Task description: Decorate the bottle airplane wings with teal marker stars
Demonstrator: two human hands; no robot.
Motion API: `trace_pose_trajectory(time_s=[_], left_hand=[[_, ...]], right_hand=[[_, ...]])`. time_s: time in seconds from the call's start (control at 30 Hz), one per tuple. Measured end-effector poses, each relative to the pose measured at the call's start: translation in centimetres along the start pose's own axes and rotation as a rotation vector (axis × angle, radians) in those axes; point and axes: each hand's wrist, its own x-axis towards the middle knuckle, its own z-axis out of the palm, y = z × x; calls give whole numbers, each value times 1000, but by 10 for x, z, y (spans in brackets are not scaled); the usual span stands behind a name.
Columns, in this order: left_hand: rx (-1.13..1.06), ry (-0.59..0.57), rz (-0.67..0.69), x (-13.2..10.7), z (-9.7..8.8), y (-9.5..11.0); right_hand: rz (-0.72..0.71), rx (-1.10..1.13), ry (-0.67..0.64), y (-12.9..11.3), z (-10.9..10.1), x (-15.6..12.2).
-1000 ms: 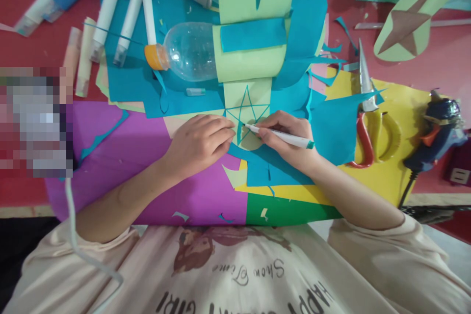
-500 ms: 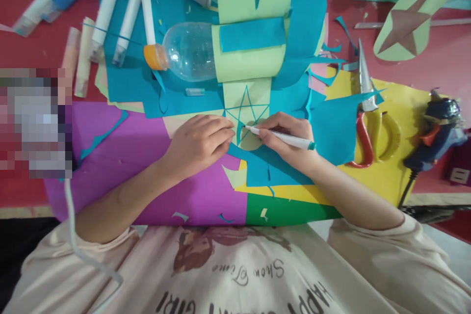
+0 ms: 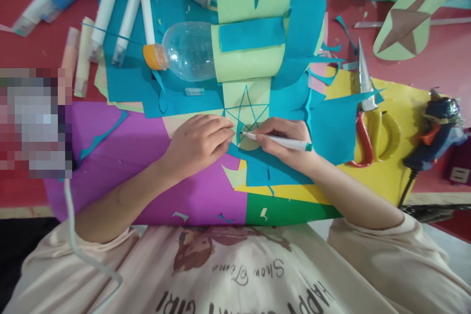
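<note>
Head view. Right hand [image 3: 290,158] grip closed on a white marker [image 3: 296,144], tip on the pale green strip [image 3: 237,94] at the lower left point of a teal star outline [image 3: 246,108]. Left hand [image 3: 198,144] grasps nothing; its loosely curled fingers press the strip just beside the tip. Strip lies over teal scraps on the bench [image 3: 441,71], with a clear bottle [image 3: 187,51] beyond it. Judgement: for a clean line, pin close to the stroke but clear of it, draw each edge in one light pull, and lift the wrist off wet ink.
</note>
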Motion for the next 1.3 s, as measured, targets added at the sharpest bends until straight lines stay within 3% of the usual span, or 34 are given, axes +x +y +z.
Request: trace_pose_trajectory(time_s=[0.17,0.67,1.07,1.3], left_hand=[[-8,-18,-9,1,0,-1],[8,2,14,0,0,0],[-3,-2,10,-1,1,-1],[-3,0,13,-1,0,-1]], right_hand=[[16,-26,62,1,1,0],[-37,-48,-76,3,-3,2],[27,-35,-28,4,-4,2],[-12,-36,-31,4,-3,2]])
